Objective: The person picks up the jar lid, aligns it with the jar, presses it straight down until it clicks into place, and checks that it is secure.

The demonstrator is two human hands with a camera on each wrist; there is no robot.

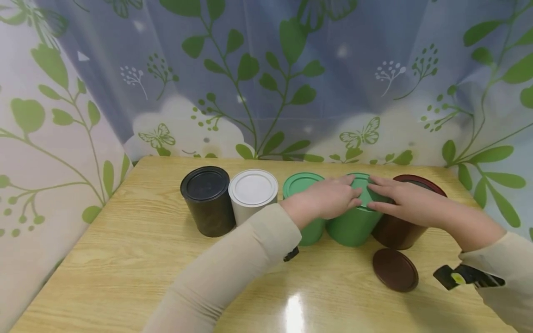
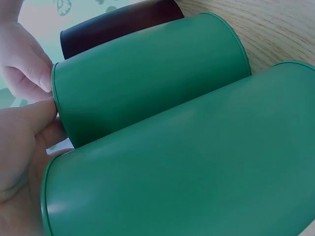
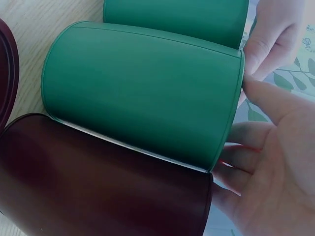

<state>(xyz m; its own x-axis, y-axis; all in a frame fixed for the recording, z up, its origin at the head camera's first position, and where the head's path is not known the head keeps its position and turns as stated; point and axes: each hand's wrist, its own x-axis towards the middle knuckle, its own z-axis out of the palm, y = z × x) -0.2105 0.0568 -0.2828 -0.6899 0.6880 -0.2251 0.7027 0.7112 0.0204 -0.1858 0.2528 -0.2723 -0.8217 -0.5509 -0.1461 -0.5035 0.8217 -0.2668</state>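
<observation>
Both hands rest on the lid of the right-hand green canister (image 1: 351, 227), which stands upright on the table. My left hand (image 1: 331, 196) touches the lid's left part, its fingers spread toward the middle. From the right, my right hand (image 1: 405, 201) lays outstretched fingers on the same lid. In the left wrist view the left thumb (image 2: 42, 115) is at the rim, close to the other hand; the right wrist view shows the right thumb (image 3: 266, 98) there too. Beside it stand another green canister (image 1: 301, 182) and a dark brown canister (image 1: 399, 233), partly behind the right hand.
A black canister (image 1: 210, 203) and a white canister (image 1: 253, 187), both lidded, stand to the left in the same row. A round brown lid (image 1: 394, 270) lies on the wooden table (image 1: 125, 259) before the brown canister. A leaf-patterned curtain (image 1: 266, 83) hangs behind.
</observation>
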